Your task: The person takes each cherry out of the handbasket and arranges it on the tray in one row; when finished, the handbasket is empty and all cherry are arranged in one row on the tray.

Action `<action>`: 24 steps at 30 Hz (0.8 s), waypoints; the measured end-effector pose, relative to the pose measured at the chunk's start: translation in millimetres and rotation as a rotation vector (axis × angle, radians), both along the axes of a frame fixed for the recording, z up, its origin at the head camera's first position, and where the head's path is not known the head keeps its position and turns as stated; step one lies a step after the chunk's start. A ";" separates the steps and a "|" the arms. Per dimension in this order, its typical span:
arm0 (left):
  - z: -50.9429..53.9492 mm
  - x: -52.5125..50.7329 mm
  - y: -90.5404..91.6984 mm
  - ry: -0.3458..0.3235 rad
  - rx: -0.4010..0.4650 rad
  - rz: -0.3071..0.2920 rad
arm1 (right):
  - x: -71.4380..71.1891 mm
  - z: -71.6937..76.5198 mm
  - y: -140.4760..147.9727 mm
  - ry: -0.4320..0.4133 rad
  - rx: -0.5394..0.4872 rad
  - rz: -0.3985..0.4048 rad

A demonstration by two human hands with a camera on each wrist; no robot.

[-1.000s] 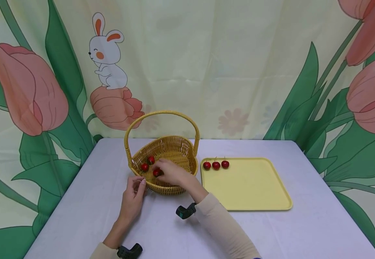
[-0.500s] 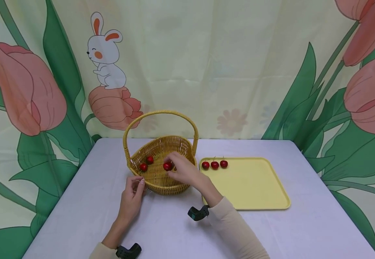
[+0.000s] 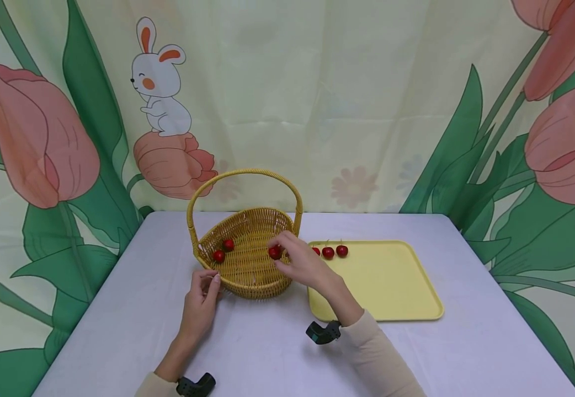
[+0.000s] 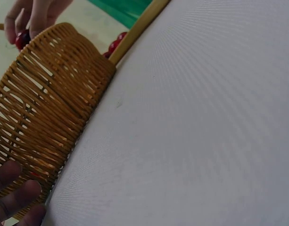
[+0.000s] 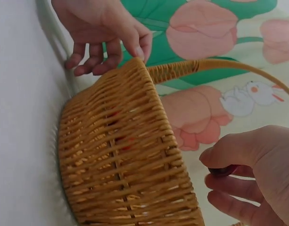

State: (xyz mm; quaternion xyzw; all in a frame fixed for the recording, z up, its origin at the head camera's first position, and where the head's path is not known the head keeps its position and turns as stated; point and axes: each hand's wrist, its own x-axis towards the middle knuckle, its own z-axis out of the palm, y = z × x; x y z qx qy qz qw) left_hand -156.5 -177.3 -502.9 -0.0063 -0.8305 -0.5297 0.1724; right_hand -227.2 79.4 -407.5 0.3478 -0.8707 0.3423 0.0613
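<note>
A wicker basket (image 3: 254,278) with a tall handle stands on the table, two red cherries (image 3: 219,256) lying in its left part. My right hand (image 3: 307,264) pinches another cherry (image 3: 275,252) between thumb and fingers above the basket's right side; the right wrist view shows that cherry (image 5: 222,170) dark between the fingertips. At the basket's front-left rim, my left hand (image 3: 200,306) pinches the edge with thumb and forefinger. In the right wrist view the left hand's (image 5: 104,33) other fingers hang beside the wicker wall.
To the right of the basket lies a yellow tray (image 3: 377,286), with three cherries (image 3: 328,253) in a row near its back-left corner, one partly behind my right hand. A curtain (image 3: 287,110) printed with tulips and a rabbit hangs behind the table.
My right hand has lifted the cherry from the basket's bottom and carried it right, toward the right rim. The left hand has stayed at the rim.
</note>
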 end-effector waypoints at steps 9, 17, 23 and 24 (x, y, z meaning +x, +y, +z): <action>0.3 -0.2 -0.3 -0.006 0.020 -0.013 | 1.7 -4.3 20.9 0.044 -0.046 -0.036; -0.4 0.1 -0.3 -0.010 0.030 -0.020 | -6.1 -8.0 42.4 0.104 -0.092 -0.101; -0.8 -0.2 -0.6 0.002 0.027 -0.020 | -14.5 -8.8 60.0 0.058 -0.161 -0.149; -0.7 -0.1 -0.6 0.004 0.025 -0.019 | -15.9 -9.4 63.3 0.044 -0.166 -0.166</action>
